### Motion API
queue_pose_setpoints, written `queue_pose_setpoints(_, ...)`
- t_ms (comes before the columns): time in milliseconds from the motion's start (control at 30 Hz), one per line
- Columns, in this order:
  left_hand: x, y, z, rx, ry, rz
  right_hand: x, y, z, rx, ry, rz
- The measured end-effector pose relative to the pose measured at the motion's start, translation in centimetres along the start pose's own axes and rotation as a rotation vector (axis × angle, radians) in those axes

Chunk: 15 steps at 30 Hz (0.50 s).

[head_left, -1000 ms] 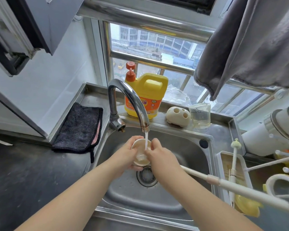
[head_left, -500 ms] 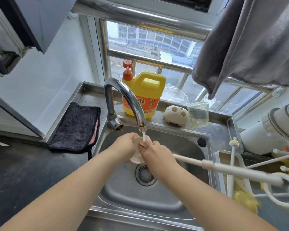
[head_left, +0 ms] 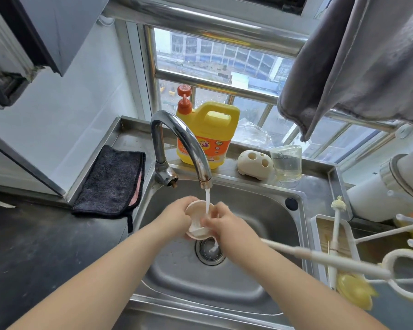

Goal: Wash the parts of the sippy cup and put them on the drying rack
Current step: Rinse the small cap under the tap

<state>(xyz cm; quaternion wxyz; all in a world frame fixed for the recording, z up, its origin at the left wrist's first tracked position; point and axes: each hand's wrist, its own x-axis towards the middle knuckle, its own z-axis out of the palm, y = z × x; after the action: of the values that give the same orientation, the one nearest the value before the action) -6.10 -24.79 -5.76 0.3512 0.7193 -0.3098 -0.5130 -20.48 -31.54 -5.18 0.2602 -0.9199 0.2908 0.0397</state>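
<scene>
Bright, cool daylight comes in through the window (head_left: 215,67) behind the sink (head_left: 260,210) and is the main source of light. It puts soft white glare on the curved tap (head_left: 177,136), the sink walls and the steel rail (head_left: 200,22) above. The dark counter (head_left: 34,246) at the left stays dim, with a dull sheen. Shadows are faint and soft-edged. The wide lens bends straight lines near the borders. The long brush handle (head_left: 320,257) and the yellow thing (head_left: 355,291) at lower right are smeared with blur.
</scene>
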Motion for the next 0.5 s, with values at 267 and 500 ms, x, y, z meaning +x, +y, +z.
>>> queue_pose_setpoints(267, 0.1, 0.6, -0.5, 0.288, 0.036, 0.133, -0.3, -0.4, -0.7, 0.126, 0.081, 0.116)
queue_pose_setpoints(500, -0.9, -0.5, 0.9, -0.325, 0.056, 0.064, -0.3, -1.0, 0.2, 0.411, 0.025, 0.273)
